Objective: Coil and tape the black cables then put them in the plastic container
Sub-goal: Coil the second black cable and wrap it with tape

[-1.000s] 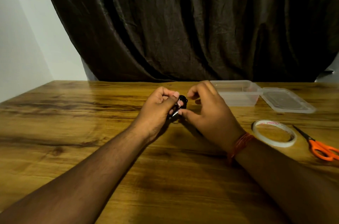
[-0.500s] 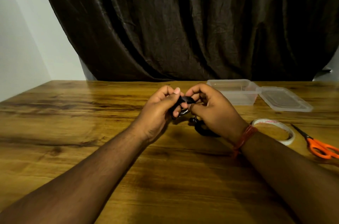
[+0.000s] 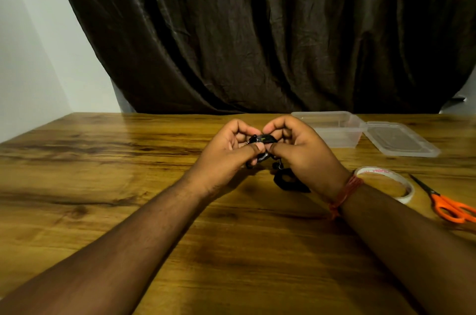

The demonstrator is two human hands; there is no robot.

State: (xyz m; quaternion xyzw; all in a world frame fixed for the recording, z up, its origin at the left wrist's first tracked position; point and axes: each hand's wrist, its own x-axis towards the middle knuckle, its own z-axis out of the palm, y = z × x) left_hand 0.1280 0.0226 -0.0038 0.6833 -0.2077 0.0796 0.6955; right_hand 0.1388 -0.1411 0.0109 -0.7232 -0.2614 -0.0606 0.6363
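Two bare hands are raised together above the middle of the wooden counter (image 3: pixel 108 185), in front of a dark curtain (image 3: pixel 257 31). A small black cable coil (image 3: pixel 264 140) is gripped by the left hand (image 3: pixel 226 155), whose fingers (image 3: pixel 244 134) are curled over the coil's far side while the thumb is pressed on its near side. The same coil is pinched from the right by the right hand (image 3: pixel 304 152), its fingers bent round the top and its thumb laid beside the left thumb. Short cable ends are seen hanging below the two thumbs. A second black cable bundle (image 3: pixel 289 182) is seen on the counter just below the right hand, partly hidden by the wrist. An orange thread band (image 3: pixel 346 192) is worn on the right wrist. Farther right and farther off, the clear plastic container (image 3: pixel 334 131) is set open on the counter, with its lid (image 3: pixel 401 140) laid flat just beside it. Nearer, a roll of tape (image 3: pixel 386 183) is partly covered by the right forearm, and orange-handled scissors (image 3: pixel 445 201) are laid at the right edge.
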